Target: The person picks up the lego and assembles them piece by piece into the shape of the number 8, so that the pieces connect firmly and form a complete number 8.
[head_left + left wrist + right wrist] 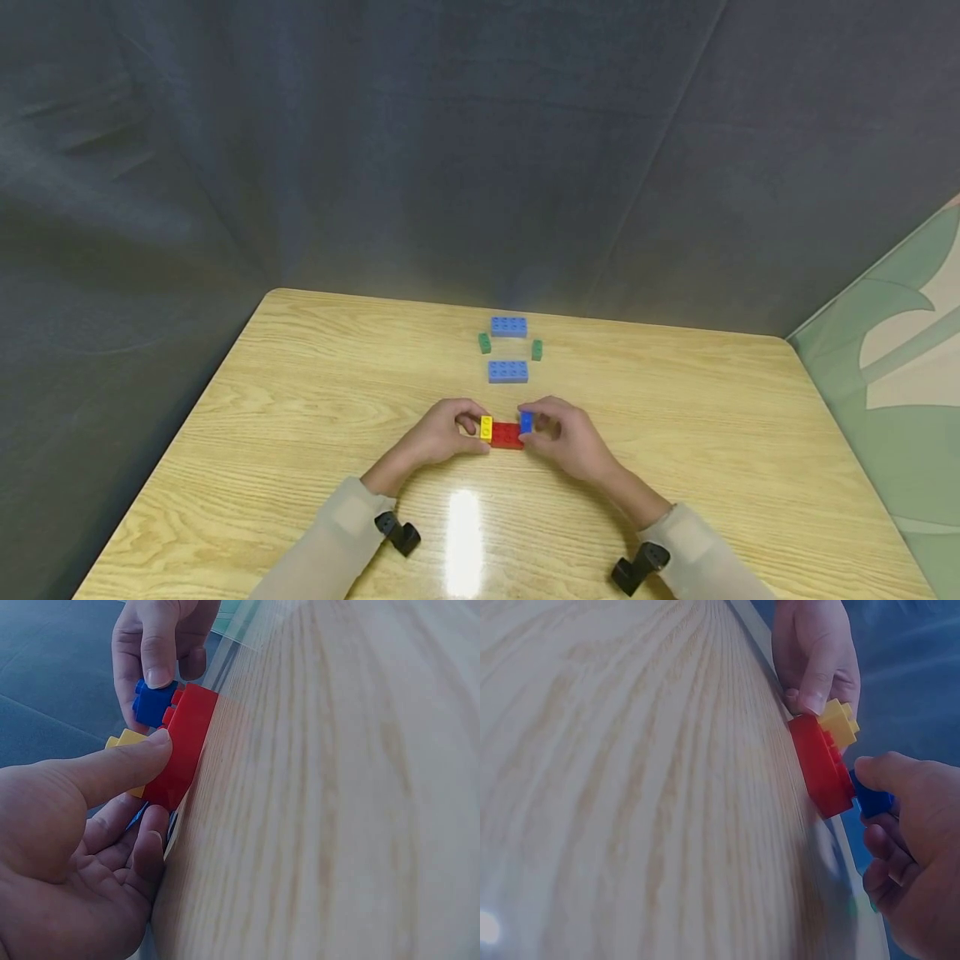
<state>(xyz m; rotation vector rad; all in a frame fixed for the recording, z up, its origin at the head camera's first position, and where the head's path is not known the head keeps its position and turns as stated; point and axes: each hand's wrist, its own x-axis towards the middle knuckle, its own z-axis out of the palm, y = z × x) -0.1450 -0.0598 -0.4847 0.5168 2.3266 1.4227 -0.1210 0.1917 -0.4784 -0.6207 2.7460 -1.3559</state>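
A red brick [507,437] lies on the table between both hands. On its left end sits a small yellow brick [487,428]. My left hand [448,432] grips the red brick at that end, the thumb on its near side and the fingers behind. A small blue brick [873,798] is pinched between thumb and fingers of my right hand [568,440]. It is at the studs on the red brick's right end; whether it is fully seated I cannot tell. Fingers partly cover the yellow and small blue bricks in the wrist views.
Beyond the hands lie two larger blue bricks, one farther back [509,327] and one nearer [508,372]. Between them stand two small green bricks, left [485,342] and right [537,350]. A dark curtain [450,150] hangs behind the wooden table [315,400].
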